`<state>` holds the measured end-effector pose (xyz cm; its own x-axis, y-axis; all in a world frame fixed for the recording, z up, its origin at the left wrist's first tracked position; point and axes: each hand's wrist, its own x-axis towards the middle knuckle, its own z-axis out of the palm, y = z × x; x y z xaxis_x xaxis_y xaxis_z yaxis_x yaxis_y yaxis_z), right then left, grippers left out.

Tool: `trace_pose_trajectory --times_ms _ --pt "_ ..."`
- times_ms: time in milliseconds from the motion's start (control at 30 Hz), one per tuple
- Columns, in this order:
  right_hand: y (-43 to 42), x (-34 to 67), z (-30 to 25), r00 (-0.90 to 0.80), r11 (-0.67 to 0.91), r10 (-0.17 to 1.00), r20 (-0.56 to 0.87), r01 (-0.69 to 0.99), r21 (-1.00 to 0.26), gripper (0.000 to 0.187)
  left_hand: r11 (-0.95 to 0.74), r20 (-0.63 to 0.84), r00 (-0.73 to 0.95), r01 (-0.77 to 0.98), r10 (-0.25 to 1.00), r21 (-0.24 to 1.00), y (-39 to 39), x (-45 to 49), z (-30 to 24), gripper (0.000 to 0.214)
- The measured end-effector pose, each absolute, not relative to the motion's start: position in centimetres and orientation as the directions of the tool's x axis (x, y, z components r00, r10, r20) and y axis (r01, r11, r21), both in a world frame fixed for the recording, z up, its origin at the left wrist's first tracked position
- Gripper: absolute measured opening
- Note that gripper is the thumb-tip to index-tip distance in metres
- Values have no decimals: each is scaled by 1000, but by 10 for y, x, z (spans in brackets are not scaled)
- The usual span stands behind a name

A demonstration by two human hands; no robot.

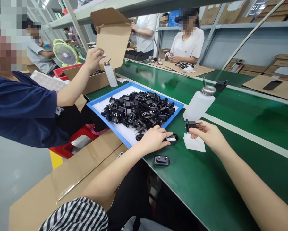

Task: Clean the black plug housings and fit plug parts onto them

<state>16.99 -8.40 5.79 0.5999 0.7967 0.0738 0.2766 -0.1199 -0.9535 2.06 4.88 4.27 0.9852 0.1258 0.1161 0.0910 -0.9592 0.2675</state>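
My right hand (206, 134) pinches a black plug (191, 125) with metal pins, holding it just above a white wipe (194, 142) on the green belt. My left hand (155, 139) rests at the corner of a blue tray (110, 93), its fingertips on a black plug adapter (172, 139) with a white patch on top. A heap of several black plug parts (138, 109) lies on the tray's white liner. Another black adapter (161, 160) sits on the belt below my left hand. A plastic dispensing bottle (199, 102) with a metal top stands behind the plug in my right hand.
A green conveyor belt (218, 173) runs across the view. To the left, a co-worker's navy sleeve (21, 106) and raised hand sit near a cardboard box (93, 80) and a second bottle (110, 75). Another co-worker (187, 45) works at the far belt, before shelves of cardboard.
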Motion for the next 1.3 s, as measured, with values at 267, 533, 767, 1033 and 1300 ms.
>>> trace_pose_trajectory --times_ms 267,533,767,1033,1300 --pt "-84 171 53 557 -243 827 77 478 -844 31 -834 90 926 284 366 473 47 24 38 31" --pt "-70 158 60 387 -308 921 29 773 -554 8 -769 87 904 302 419 563 47 23 34 50" --pt "-56 144 76 248 -277 960 -126 895 -350 4 -832 110 925 268 363 486 47 22 34 52" --pt "-57 144 76 198 -239 967 -158 923 -301 8 -887 150 935 243 323 392 46 22 32 44" --pt "-57 142 81 220 -271 951 -219 932 -241 6 -940 205 944 196 258 280 45 20 29 38"
